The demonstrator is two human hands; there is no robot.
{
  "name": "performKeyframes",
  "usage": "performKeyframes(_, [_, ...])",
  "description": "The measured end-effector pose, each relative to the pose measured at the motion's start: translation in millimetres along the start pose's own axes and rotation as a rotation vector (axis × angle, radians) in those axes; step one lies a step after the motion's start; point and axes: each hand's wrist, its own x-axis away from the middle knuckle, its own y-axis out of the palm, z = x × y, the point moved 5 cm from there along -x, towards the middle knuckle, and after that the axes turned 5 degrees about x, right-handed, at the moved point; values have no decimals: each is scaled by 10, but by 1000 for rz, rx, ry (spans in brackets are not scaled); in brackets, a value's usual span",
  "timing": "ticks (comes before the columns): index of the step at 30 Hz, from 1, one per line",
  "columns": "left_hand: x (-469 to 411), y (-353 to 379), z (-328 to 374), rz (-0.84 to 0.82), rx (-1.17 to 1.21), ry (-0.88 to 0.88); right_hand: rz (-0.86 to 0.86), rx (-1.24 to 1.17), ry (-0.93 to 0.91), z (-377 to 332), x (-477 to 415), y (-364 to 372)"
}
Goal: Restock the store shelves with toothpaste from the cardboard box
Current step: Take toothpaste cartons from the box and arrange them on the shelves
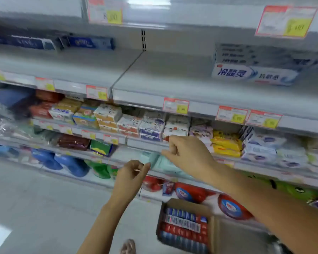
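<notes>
An open cardboard box [214,235] stands on the floor at the bottom right, packed with red and blue toothpaste cartons [184,226]. On the wide grey shelf [154,76] above, a stack of white toothpaste boxes [255,70] sits at the right and dark blue toothpaste boxes [88,43] lie at the back left. My left hand [130,176] hovers in front of the lower shelves, fingers curled, with nothing visible in it. My right hand [187,153] is higher, at the soap shelf's edge, fingers curled too and holding nothing. The picture is blurred by motion.
Soap packs [128,123] and yellow packs [226,143] fill the shelf below. Blue and green bottles [70,164] and red-lidded tubs [231,206] stand on the lowest shelves. Price tags [175,105] hang along the shelf rails. Grey floor [35,208] lies at the left.
</notes>
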Motion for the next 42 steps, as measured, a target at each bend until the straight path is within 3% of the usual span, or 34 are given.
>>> performKeyframes(6, [397,890,-1128,-122,-58,-278,-368,-44,214,1178,670,1477])
performKeyframes(13, [490,1645,-2493,-230,-241,-411,-469,-154,563,2419,1262,3294])
performKeyframes(17, [601,2040,-3331,-343,-323,-484,-625,-300,750,3002,1801,4621])
performKeyframes(19, [688,2203,-3723,-386,-335,-479,-619,-323,792,3140,1999,5146])
performKeyframes(24, [847,2502,-4605,-537,-500,-525,-675,-330,875,2948,1927,5560])
performKeyframes(29, [857,2577,-5178,-524,-631,-514,-673,-349,868,2989,1825,6437])
performKeyframes(35, [675,2749,-5387,-525,-769,-400,-367,-282,1104,3303,1700,6772])
performKeyframes(38, [634,2807,-5443,-547,-787,-385,-312,-257,1199,3495,1770,6810])
performKeyframes(42, [621,2886,-5438,-543,-815,-329,-276,-238,1085,3670,1890,6806])
